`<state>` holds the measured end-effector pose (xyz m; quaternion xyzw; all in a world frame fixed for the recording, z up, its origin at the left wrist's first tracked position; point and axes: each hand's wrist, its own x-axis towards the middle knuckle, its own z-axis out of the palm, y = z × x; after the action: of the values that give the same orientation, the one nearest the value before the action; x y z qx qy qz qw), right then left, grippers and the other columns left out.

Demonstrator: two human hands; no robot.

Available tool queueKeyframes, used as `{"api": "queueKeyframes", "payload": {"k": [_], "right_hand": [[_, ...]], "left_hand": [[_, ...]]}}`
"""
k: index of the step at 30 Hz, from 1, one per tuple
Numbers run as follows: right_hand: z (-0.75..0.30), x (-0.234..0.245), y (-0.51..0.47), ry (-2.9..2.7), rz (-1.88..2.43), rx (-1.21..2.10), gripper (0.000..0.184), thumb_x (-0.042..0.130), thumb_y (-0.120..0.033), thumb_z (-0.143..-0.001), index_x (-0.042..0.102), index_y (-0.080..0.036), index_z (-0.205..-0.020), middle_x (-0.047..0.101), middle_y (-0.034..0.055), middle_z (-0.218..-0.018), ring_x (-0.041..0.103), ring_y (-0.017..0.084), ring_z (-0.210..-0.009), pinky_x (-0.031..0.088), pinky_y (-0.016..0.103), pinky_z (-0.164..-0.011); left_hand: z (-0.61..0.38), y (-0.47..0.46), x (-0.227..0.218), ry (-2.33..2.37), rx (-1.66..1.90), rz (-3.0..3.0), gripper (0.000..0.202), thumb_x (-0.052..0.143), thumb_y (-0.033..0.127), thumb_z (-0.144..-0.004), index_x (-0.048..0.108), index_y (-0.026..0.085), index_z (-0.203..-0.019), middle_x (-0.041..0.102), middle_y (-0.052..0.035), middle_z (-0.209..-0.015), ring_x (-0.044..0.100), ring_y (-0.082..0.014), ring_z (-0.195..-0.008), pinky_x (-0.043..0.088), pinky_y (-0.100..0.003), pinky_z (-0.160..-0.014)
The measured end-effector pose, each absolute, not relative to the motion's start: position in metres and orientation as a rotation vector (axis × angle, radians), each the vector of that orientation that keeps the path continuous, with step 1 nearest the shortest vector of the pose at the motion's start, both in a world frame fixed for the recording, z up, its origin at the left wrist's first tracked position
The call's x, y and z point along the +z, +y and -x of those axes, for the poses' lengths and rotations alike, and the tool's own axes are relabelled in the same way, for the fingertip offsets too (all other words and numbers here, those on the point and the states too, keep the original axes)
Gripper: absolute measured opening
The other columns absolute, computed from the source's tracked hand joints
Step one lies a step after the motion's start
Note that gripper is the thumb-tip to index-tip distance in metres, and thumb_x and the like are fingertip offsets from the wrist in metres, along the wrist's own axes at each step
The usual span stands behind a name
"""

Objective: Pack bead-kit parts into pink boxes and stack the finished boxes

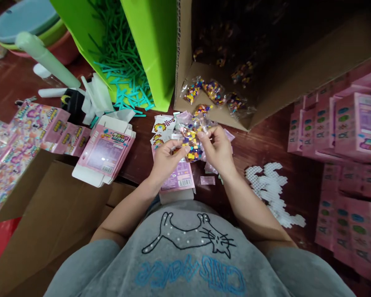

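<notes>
Between my two hands is a clear plastic bag of small coloured beads (191, 145), mostly yellow, orange and purple. My left hand (170, 157) pinches its left side, thumb on top. On the right side, the thumb and fingers of my right hand (217, 147) are closed on the same bag. Below the bag lies a pink printed box (179, 178), partly covered by it and by my left hand. Printed pattern cards (163, 125) lie just beyond my left hand. A small clear packet (207, 180) rests on the table below my right hand.
A cardboard box (181, 53) on its side holds several more bead bags (214, 91). Left of it, a lime-green bin (163, 53) spills teal sticks (130, 93). Flat pink boxes (106, 148) lie left; white grid plates (270, 187) and stacked pink boxes (343, 123) stand right.
</notes>
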<state>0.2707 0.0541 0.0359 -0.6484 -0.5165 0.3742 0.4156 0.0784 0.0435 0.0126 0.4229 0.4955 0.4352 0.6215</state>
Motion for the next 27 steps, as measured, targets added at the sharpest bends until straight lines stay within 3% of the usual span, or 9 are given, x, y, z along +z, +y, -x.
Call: {"api": "queueKeyframes", "payload": {"k": [3,6,9,12,16,19,21,24,27], "right_hand": [[-0.265,0.034,0.048,-1.227,1.495,1.246,0.062,0.082,-0.079,-0.085,0.058,-0.028,-0.112,0.074,0.0081,-0.118,0.07,0.024,-0.105,0.061,0.04,-0.094],[-0.267,0.031,0.038,-1.226,1.386,1.512,0.063,0.081,-0.081,-0.087,0.067,-0.026,-0.115,0.079,0.008,-0.118,0.072,0.026,-0.111,0.063,0.044,-0.101],[-0.296,0.039,0.021,-1.19,1.419,1.449,0.057,0.083,-0.078,-0.089,0.073,-0.025,-0.104,0.08,0.004,-0.105,0.071,0.023,-0.098,0.063,0.043,-0.096],[-0.363,0.07,-0.001,-1.18,1.569,1.328,0.05,0.088,-0.07,-0.087,0.078,-0.025,-0.105,0.081,0.0037,-0.108,0.071,0.022,-0.097,0.061,0.042,-0.095],[-0.471,0.124,-0.028,-1.392,1.994,1.443,0.051,0.09,-0.068,-0.084,0.084,-0.019,-0.099,0.08,0.0059,-0.096,0.066,0.018,-0.087,0.055,0.037,-0.084],[-0.51,0.141,-0.054,-1.484,2.325,1.526,0.045,0.088,-0.061,-0.089,0.08,-0.017,-0.085,0.074,0.0047,-0.083,0.057,0.015,-0.077,0.048,0.035,-0.075],[-0.508,0.135,-0.076,-1.418,2.428,1.552,0.039,0.086,-0.057,-0.092,0.078,-0.018,-0.089,0.075,0.0049,-0.084,0.059,0.016,-0.076,0.047,0.033,-0.073],[-0.482,0.107,-0.105,-1.322,2.6,1.355,0.029,0.077,-0.048,-0.098,0.078,-0.019,-0.104,0.082,0.0095,-0.102,0.071,0.024,-0.089,0.054,0.035,-0.083],[-0.456,0.082,-0.118,-1.409,2.837,0.964,0.029,0.069,-0.041,-0.1,0.078,-0.016,-0.112,0.08,0.02,-0.123,0.074,0.037,-0.116,0.058,0.045,-0.103]], "left_hand": [[-0.081,0.035,0.001,1.063,1.108,-1.096,0.059,0.09,0.06,-0.095,0.07,0.026,-0.139,0.079,-0.0096,-0.138,0.078,-0.0253,-0.124,0.064,-0.042,-0.11],[-0.079,0.028,-0.001,0.947,1.086,-1.358,0.087,0.074,0.062,-0.108,0.028,0.038,-0.178,0.057,-0.0146,-0.173,0.062,-0.0302,-0.157,0.055,-0.051,-0.128],[-0.057,0.033,0.01,0.862,0.911,-1.776,0.105,0.065,0.064,-0.111,-0.005,0.041,-0.185,0.026,-0.0156,-0.192,0.032,-0.0375,-0.177,0.038,-0.064,-0.139],[-0.021,0.056,0.023,0.761,0.483,-2.267,0.114,0.077,0.058,-0.104,0.002,0.039,-0.187,0.004,-0.0116,-0.197,0.003,-0.0478,-0.182,0.013,-0.075,-0.144],[0.003,0.093,0.03,0.492,-0.208,-2.565,0.118,0.087,0.035,-0.092,0.018,0.035,-0.187,0.012,-0.0108,-0.196,0.008,-0.0516,-0.18,0.001,-0.075,-0.144],[-0.016,0.109,0.028,0.287,-0.407,-2.682,0.129,0.094,0.028,-0.078,0.024,0.031,-0.186,0.019,-0.0133,-0.195,0.013,-0.0495,-0.18,-0.002,-0.072,-0.144],[-0.037,0.113,0.028,0.146,-0.458,-2.719,0.13,0.096,0.025,-0.073,0.03,0.029,-0.185,0.03,-0.0151,-0.192,0.017,-0.047,-0.18,-0.001,-0.069,-0.144],[-0.062,0.114,0.03,0.005,-0.487,-2.714,0.121,0.098,0.026,-0.071,0.044,0.027,-0.179,0.056,-0.0175,-0.177,0.027,-0.0445,-0.177,0.002,-0.066,-0.144],[-0.071,0.118,0.034,-0.005,-0.464,-2.736,0.106,0.098,0.031,-0.079,0.051,0.024,-0.175,0.072,-0.0184,-0.157,0.041,-0.0429,-0.171,0.008,-0.065,-0.144]]}}
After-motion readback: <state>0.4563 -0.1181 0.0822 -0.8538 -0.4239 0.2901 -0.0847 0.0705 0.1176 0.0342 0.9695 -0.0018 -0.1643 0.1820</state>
